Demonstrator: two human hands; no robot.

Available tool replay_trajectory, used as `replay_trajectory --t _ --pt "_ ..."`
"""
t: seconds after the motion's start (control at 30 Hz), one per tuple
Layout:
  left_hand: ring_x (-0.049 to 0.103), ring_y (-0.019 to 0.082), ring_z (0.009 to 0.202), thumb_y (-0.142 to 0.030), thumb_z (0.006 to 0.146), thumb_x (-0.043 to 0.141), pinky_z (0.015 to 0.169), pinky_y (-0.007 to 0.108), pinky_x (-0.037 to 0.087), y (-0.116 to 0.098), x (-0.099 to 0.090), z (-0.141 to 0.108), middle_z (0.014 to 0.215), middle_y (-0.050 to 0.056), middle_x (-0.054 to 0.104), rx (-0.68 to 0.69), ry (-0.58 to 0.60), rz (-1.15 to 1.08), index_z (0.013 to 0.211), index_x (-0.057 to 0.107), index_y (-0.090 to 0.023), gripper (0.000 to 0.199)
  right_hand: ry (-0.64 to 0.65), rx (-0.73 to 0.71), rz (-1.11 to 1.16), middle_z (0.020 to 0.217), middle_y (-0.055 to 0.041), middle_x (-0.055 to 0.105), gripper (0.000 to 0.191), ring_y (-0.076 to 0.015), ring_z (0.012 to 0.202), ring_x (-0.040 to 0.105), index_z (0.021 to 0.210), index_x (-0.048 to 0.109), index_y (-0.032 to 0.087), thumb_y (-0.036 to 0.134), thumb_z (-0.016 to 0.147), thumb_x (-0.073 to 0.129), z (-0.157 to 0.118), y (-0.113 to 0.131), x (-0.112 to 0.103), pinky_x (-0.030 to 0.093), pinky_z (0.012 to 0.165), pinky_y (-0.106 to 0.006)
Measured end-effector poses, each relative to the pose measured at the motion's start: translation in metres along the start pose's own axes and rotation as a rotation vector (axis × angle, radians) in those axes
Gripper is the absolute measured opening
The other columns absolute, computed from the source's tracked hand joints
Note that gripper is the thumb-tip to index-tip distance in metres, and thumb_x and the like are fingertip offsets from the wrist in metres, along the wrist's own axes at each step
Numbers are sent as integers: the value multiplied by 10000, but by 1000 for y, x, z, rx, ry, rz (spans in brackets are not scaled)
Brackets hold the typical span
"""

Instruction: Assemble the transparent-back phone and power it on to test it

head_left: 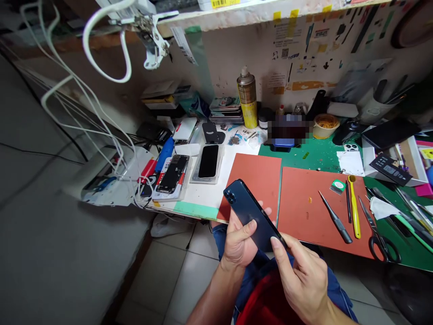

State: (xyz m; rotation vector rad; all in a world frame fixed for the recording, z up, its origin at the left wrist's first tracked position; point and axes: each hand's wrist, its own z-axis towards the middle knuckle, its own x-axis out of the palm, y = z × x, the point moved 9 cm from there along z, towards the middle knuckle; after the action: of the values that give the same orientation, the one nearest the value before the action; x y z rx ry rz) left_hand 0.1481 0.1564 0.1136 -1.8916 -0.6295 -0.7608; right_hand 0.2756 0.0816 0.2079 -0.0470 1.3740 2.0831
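Note:
A dark blue smartphone (248, 210) is held above my lap at the bench's front edge, its back with the camera bump facing up. My left hand (238, 241) wraps round it from below, thumb lying across the back and fingertips showing past the far edge. With thumb and fingers, my right hand (301, 268) pinches the phone's lower right corner. Just beyond the phone lies a reddish-brown mat (255, 178). A second reddish mat (304, 198) to the right carries tweezers (334, 216), a yellow tool (353, 207) and a thin black tool (348, 203).
Black-handled scissors (380, 241) overhang the bench's front right edge. At the left are a phone screen (173, 174) on packaging and another phone (209, 161) on a clear case. A spray can (248, 97) stands at the back. White cables (84, 108) hang on the left.

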Motion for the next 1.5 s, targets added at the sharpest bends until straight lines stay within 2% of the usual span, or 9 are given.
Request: replay_trajectory --t 0.17,0.33,0.4,0.57,0.73,0.9,1.1,1.5 --pt "748 269 1072 -194 736 903 891 476 654 0 -1 -2 1160 35 778 -5 -15 40 1124 732 -315 441 0 -5 8 836 -37 816 134 -155 611 764 1042 752 170 117 963 658 0 3 -2 638 688 -208" --pt "748 236 981 -228 684 933 949 484 626 1 -4 -1 1076 30 783 15 -17 76 1134 714 -303 506 15 25 -23 880 -43 793 125 -164 696 764 1079 712 188 202 956 728 7 -2 -3 624 699 -229" --pt "752 230 980 -224 665 942 963 456 615 1 -5 -1 1067 28 790 19 -25 74 1139 711 -310 535 19 57 -5 879 -42 759 104 -163 739 744 1065 695 195 196 963 719 11 -4 -3 610 711 -243" --pt "763 206 959 -200 645 953 946 374 599 3 -2 -3 1031 17 805 8 -20 62 1134 719 -319 554 20 100 33 814 -15 683 81 -137 672 661 1044 692 203 161 974 687 16 -4 -5 554 620 -239" --pt "759 201 972 -191 657 949 1046 422 556 6 3 -3 1039 9 810 -23 0 39 1123 725 -319 532 7 45 39 827 -29 702 157 -149 668 668 1085 721 197 106 967 669 15 3 -7 568 632 -259" --pt "757 235 1007 -203 660 945 1057 453 546 8 0 -3 1056 20 801 -28 -16 67 1156 704 -316 563 12 10 28 832 -41 707 190 -164 703 684 1111 731 189 90 956 683 17 4 -7 575 665 -276" --pt "746 302 1101 -233 674 938 1079 528 532 12 -1 -5 1071 39 795 -39 11 101 1166 684 -315 560 45 -14 -8 761 -22 667 195 -148 624 617 1121 738 194 90 964 688 18 3 -4 533 615 -287" --pt "779 266 986 -210 671 939 1031 496 569 11 2 -5 1067 33 812 -36 15 88 1145 699 -309 540 55 -2 -41 725 -9 627 84 -135 617 579 1033 738 169 126 968 706 20 2 -5 492 619 -290"
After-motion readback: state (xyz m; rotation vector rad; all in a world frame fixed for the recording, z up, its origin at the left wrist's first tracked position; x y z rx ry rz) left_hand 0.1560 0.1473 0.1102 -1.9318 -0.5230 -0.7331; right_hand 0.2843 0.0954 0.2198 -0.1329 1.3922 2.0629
